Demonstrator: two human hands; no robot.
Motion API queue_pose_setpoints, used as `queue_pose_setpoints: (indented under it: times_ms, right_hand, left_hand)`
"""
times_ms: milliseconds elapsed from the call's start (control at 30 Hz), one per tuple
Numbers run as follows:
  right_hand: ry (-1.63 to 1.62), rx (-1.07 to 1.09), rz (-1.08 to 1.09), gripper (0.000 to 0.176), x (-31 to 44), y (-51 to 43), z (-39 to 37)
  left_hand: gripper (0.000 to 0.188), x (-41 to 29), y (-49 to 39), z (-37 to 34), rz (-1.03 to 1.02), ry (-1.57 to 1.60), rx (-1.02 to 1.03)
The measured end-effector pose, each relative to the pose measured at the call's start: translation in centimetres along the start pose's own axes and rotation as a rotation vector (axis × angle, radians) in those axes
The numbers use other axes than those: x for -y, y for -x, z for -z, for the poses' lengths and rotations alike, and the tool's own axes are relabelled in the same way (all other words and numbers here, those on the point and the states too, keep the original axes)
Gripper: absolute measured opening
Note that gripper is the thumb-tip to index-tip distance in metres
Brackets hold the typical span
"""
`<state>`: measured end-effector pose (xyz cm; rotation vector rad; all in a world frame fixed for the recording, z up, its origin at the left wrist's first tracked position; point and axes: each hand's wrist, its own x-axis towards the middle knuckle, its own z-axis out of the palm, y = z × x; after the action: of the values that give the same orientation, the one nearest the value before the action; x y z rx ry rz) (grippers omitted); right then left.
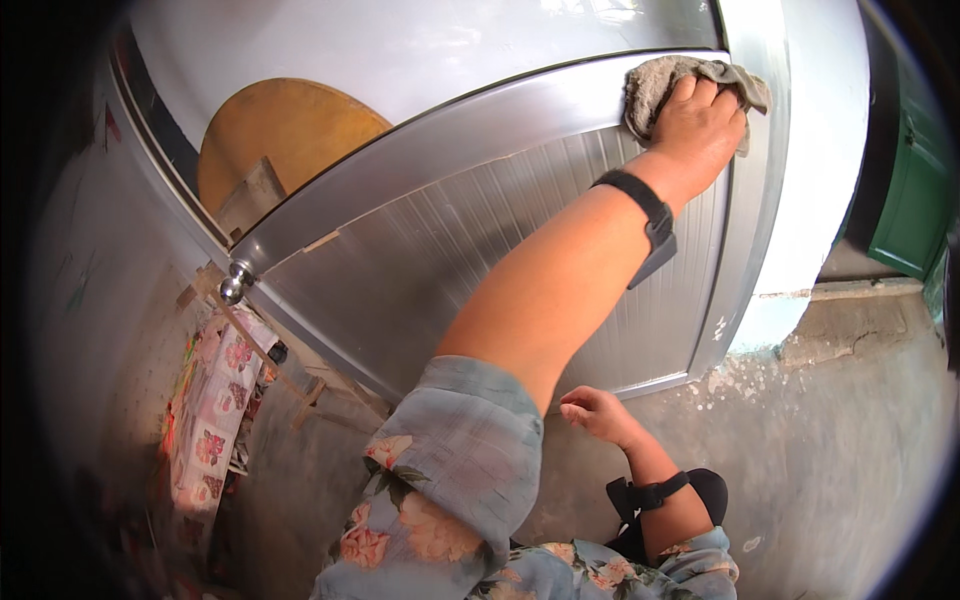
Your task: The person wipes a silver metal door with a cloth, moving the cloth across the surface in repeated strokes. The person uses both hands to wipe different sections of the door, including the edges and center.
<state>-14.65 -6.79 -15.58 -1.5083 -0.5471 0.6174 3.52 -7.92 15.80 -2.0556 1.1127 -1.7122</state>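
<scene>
My left hand (697, 124) presses a bunched grey-brown cloth (645, 94) against the upper right part of an aluminium-framed door (525, 120), where its crossbar meets the upright side frame. The fingers are spread over the cloth, and the thumb is not clearly visible. Below the crossbar is a ribbed metal panel (420, 262). A round metal doorknob (236, 281) sits at the door's left edge. My right hand (592, 414) hangs low near the panel's bottom edge, its fingers loosely bent and holding nothing. Both wrists wear black straps.
Behind the door's upper part stands a round yellow-brown board (285, 135). At left, beyond the knob, are a wooden frame (300, 397) and a flower-patterned cloth (214, 420). A whitewashed wall (817, 172) and a green door (919, 195) are at right, above a concrete floor (825, 450).
</scene>
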Motion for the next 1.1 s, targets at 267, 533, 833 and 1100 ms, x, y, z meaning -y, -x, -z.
queue_pose_setpoints:
  times_ms: [267, 533, 833, 1100]
  right_hand:
    - [0.039, -0.010, -0.016, 0.025, -1.2, -0.7, -0.4]
    - [0.142, 0.015, -0.032, 0.025, -2.0, -0.9, -1.5]
    - [0.236, 0.087, -0.116, 0.028, -2.4, -0.7, -3.3]
    - [0.253, 0.098, -0.073, 0.027, -2.8, -0.7, -3.8]
  left_hand:
    - [0.025, 7.7, 8.9, 11.4, 0.016, -0.158, 0.048]
    - [0.037, 13.4, 20.7, 24.4, 0.234, -0.416, 0.307]
    - [0.061, 21.5, 30.8, 36.2, 0.787, -0.590, 0.288]
    - [0.072, 20.9, 33.2, 32.1, 0.989, -0.643, -0.041]
